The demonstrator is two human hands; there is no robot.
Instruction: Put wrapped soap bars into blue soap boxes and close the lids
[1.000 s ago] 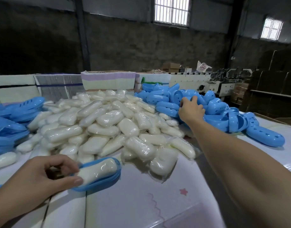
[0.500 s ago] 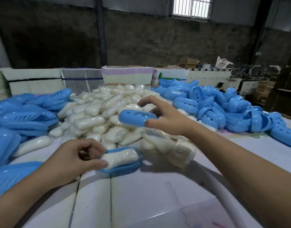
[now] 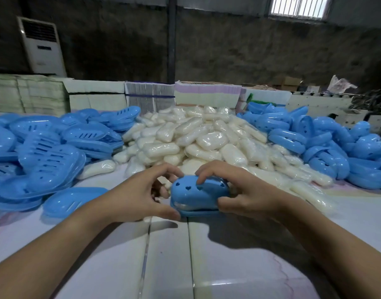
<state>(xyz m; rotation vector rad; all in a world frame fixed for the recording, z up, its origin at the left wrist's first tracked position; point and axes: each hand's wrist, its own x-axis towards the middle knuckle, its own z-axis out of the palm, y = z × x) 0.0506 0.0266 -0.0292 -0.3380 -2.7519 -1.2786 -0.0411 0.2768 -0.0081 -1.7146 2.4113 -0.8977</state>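
A blue soap box (image 3: 196, 196) with heart-shaped holes in its lid sits on the white table (image 3: 168, 255) in front of me. A sliver of wrapped soap shows in the gap between lid and base. My left hand (image 3: 140, 195) holds the box's left end, thumb at the base rim. My right hand (image 3: 241, 190) grips the lid from the right, fingers curled over its top and thumb on the near side. Behind lies a big heap of wrapped soap bars (image 3: 198, 141).
Slotted blue box bases (image 3: 45, 156) are piled on the left and domed blue lids (image 3: 327, 145) on the right. Stacks of flat cardboard (image 3: 142, 96) line the table's far edge. A white air conditioner (image 3: 41, 46) stands at the back left.
My right hand carried a blue lid from the right pile and set it over the base with the soap in it. My left hand kept hold of the base. The view turned left.
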